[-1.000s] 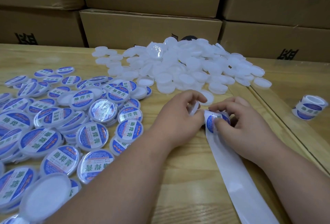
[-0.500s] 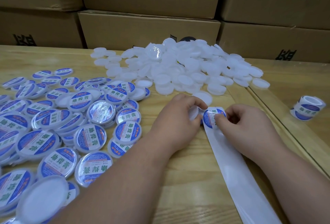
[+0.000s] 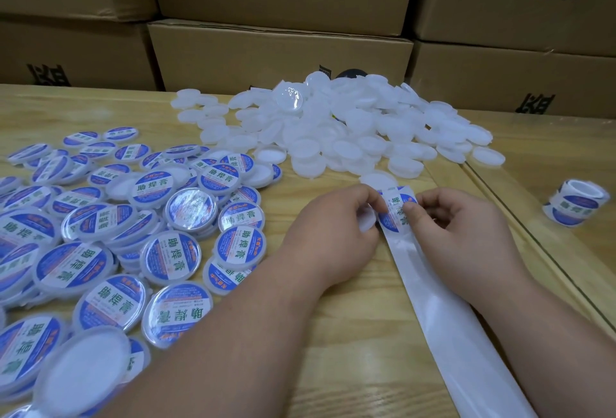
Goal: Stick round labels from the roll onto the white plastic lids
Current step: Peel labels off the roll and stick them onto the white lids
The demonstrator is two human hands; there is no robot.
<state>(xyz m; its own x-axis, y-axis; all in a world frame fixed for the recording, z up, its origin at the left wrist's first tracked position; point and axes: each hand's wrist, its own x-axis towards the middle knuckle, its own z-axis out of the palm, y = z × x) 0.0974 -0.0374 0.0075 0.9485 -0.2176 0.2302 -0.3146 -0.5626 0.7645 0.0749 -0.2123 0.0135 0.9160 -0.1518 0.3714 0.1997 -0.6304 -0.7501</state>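
Note:
My left hand (image 3: 336,234) holds a bare white lid (image 3: 366,222) by its edge and touches the left side of a round blue-and-white label (image 3: 395,209). My right hand (image 3: 460,234) pinches the label's right side at the top end of a white backing strip (image 3: 443,311) that runs down toward the lower right. A pile of bare white lids (image 3: 333,127) lies behind the hands. Several labelled lids (image 3: 133,234) cover the table's left side. A roll of labels (image 3: 576,202) stands at the far right.
Stacked cardboard boxes (image 3: 280,54) wall off the back of the wooden table (image 3: 350,334). A groove in the tabletop (image 3: 520,234) runs diagonally between my right hand and the roll.
The label has come further up off the backing strip and now shows more of its face between both hands. The hands stay close together at the same spot.

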